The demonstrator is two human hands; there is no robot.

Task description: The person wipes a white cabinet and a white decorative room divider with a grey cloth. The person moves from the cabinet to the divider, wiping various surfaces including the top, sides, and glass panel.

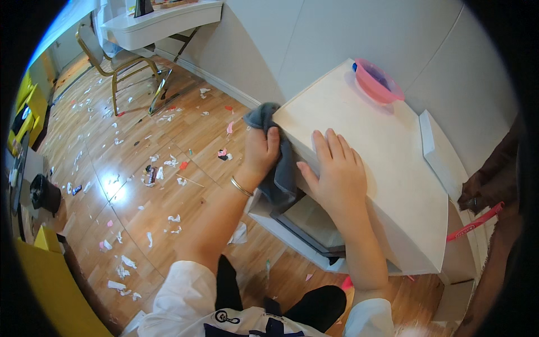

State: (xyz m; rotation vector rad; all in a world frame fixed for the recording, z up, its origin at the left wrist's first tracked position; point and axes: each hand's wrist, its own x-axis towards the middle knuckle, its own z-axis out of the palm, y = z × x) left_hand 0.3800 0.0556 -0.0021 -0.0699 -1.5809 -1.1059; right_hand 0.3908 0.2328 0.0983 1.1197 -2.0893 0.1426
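Observation:
My left hand [262, 149] grips a dark grey cloth [280, 181] at the left corner of a white cabinet [391, 147]. Part of the cloth bunches above the fist, and the rest hangs down along the cabinet's side. My right hand [341, 177] lies flat near the top's front edge, fingers spread, with nothing in it. Below the top, an open compartment holds a dark-framed, box-like thing with a glass front [313, 223], partly hidden by my right arm. A pink plastic basin [379, 82] with something blue in it sits at the back of the cabinet top.
Scraps of paper and wrappers [153, 172] litter the wood floor. A metal-framed chair [122, 63] stands by a white wall desk [168, 25]. A black bin [45, 193] and yellow seating [59, 290] are at left. A red rod-like thing [476, 222] sticks out at right, beside brown fabric.

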